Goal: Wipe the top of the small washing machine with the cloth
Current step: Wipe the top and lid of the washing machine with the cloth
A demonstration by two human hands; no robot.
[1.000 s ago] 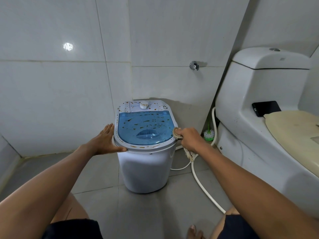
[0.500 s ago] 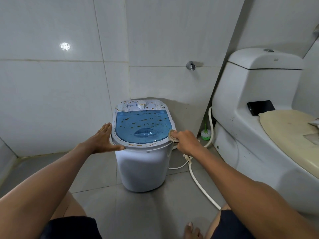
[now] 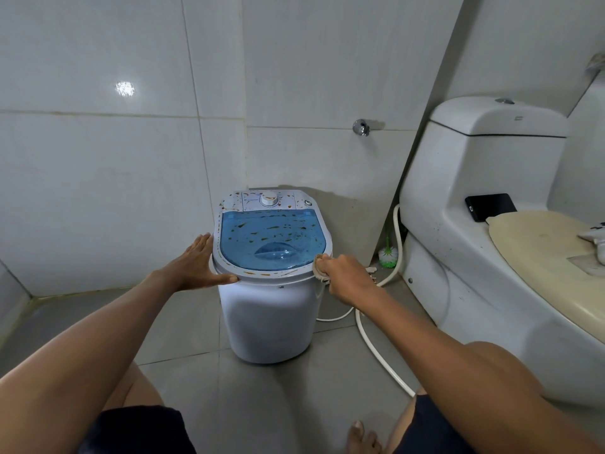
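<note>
A small white washing machine (image 3: 268,316) stands on the grey floor against the tiled wall. Its blue see-through lid (image 3: 271,240) and white control panel are flecked with brown stains. My left hand (image 3: 199,267) lies flat against the left rim, fingers apart, thumb along the front edge. My right hand (image 3: 347,276) grips a beige cloth (image 3: 319,268) and presses it on the rim's front right corner. Most of the cloth is hidden inside my fist.
A white toilet (image 3: 484,257) with a yellowed seat fills the right side, a black phone (image 3: 491,206) resting on it. A white hose (image 3: 376,348) runs over the floor beside the machine. A green toilet brush (image 3: 388,253) stands in the corner. My knees are at the bottom.
My right hand with the cloth has slid a little along the right rim toward the front corner. My left hand stays on the left rim. The view shifted slightly.
</note>
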